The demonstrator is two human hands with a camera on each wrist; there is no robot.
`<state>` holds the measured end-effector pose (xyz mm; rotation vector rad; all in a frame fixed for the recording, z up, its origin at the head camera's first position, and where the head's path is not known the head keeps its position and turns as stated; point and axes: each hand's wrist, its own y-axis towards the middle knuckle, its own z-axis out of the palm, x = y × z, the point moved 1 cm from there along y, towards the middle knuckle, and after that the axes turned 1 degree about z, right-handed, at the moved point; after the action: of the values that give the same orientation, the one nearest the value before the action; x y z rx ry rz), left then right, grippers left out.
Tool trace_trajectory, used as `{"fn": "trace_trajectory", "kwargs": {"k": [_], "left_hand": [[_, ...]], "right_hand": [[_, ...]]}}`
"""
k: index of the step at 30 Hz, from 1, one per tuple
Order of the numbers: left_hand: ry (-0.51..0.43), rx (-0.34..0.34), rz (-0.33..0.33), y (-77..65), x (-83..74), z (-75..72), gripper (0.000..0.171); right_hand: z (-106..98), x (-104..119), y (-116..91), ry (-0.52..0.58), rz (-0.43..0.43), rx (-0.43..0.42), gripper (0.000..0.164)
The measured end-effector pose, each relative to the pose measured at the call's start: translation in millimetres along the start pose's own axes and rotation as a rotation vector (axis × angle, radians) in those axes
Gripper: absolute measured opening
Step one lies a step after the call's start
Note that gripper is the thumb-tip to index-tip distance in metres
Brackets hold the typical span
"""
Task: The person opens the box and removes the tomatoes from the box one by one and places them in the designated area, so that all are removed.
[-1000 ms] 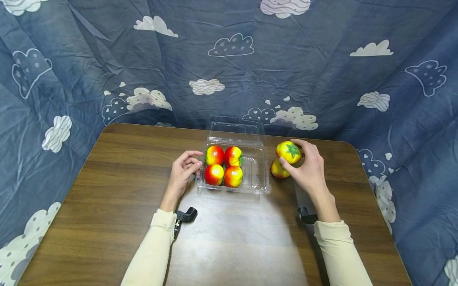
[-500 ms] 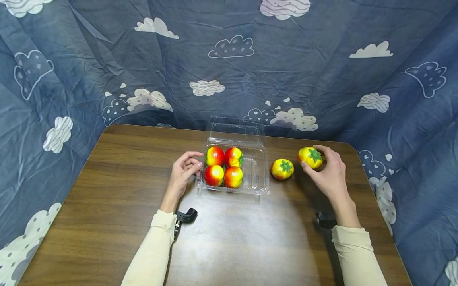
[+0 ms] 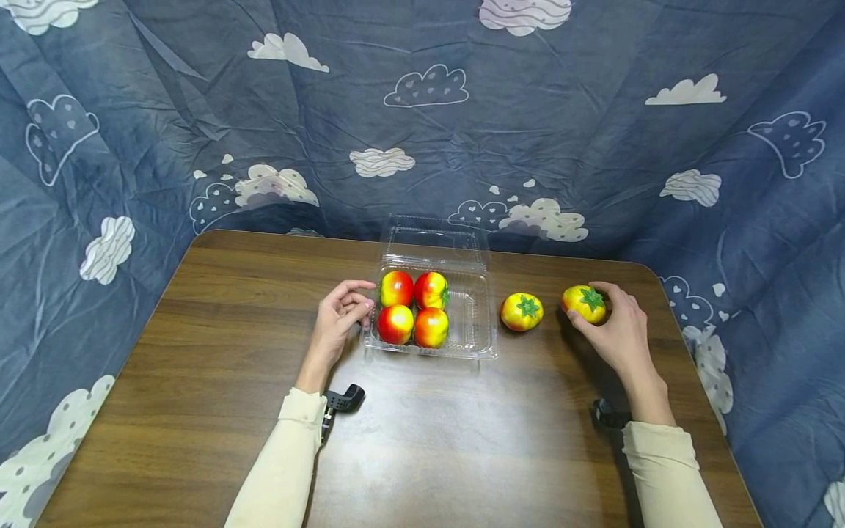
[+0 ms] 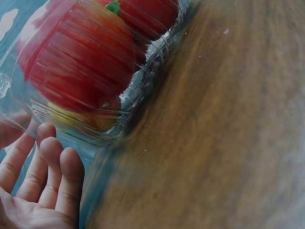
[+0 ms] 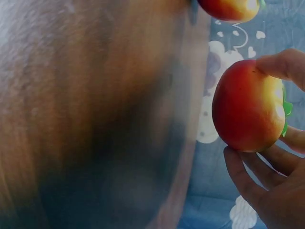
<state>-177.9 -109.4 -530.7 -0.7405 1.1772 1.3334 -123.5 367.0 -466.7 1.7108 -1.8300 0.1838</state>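
Fingers [image 3: 615, 292]: my right hand [image 3: 623, 330] grasps a red-yellow fruit [image 3: 579, 305]
Calyx [image 3: 592, 298]: upward
Long axis: roughly level
Left hand [image 3: 333, 323]: relaxed beside clamshell [image 3: 473, 315]

Forearms [image 3: 280, 462] apart, left hand [image 3: 338, 315] loosely bent, right hand [image 3: 620, 328] gripping

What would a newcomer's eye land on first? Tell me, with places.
Most likely the four glossy, round, red-and-yellow fruits in the left part of an open, clear plastic box. Next comes a similar green-topped fruit on the brown wood-grain table, just right of the box, and a twin fruit farther right, held by the bare right hand. Behind hangs cloud-printed blue cloth.
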Motion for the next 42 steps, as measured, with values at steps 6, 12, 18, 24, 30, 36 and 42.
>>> {"fn": "trace_trajectory", "kwargs": {"k": [6,12,18,24,30,36,42], "left_hand": [[0.003,-0.005,-0.005,-0.3,0.6,1.2,0.032],[0.009,-0.010,-0.008,-1.2,1.5,0.9,0.032],[0.004,-0.007,-0.002,-1.1,0.2,1.0,0.032],[0.000,-0.017,-0.007,-1.0,-0.1,1.1,0.032],[0.006,-0.023,-0.006,-0.1,0.8,0.7,0.031],[0.003,-0.023,-0.003,-0.7,1.8,0.6,0.031],[0.010,-0.011,0.004,-0.3,0.6,0.5,0.032]], "right_hand": [[5.2,-10.7,-2.3,-0.014,0.031,0.046,0.064],[10.4,-16.4,-5.2,-0.020,0.021,0.069,0.064],[10.5,-14.7,-6.7,-0.015,0.027,0.075,0.064],[10.6,-13.3,-6.0,-0.016,0.035,0.087,0.066],[10.1,-9.3,-5.3,0.016,0.062,0.059,0.066],[8.2,-3.7,-4.0,0.034,0.065,0.033,0.060],[7.9,1.9,-3.3,0.040,0.078,0.039,0.059]]}}
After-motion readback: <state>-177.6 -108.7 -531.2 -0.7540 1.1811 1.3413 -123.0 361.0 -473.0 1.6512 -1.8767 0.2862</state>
